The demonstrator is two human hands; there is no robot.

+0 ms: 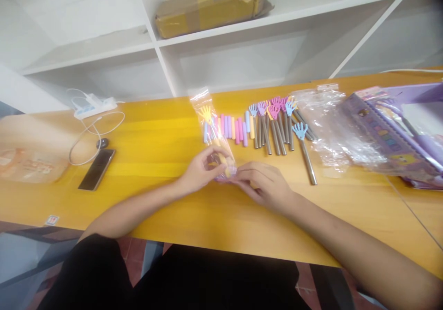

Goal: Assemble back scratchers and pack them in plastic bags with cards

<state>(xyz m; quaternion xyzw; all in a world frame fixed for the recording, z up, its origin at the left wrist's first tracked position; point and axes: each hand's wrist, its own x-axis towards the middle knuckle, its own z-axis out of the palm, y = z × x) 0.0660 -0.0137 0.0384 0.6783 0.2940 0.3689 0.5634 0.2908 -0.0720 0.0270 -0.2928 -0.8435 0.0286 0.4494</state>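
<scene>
A clear plastic bag (221, 152) lies slantwise on the table, with a yellow hand-shaped head (205, 113) of a back scratcher in its far end. My left hand (202, 169) is closed around the bag's near end, where something yellow shows between the fingers. From the right, my right hand (266, 183) pinches the edge of that same end, its fingertips close to the left ones. Beyond my hands lie short pastel foam tubes (238, 130) in a row, partly behind the bag. Several back scratchers (277, 130) with metal handles lie to their right, and a blue-headed back scratcher (306, 155) is apart from them.
Clear empty bags (339, 134) are piled on the right, against a purple box (391, 130) holding packed items. On the left are a phone (97, 169), a white cable (71, 151), a power strip (95, 107) and an orange-tinted plastic bag (31, 164). A taped carton (211, 8) sits on the shelf behind.
</scene>
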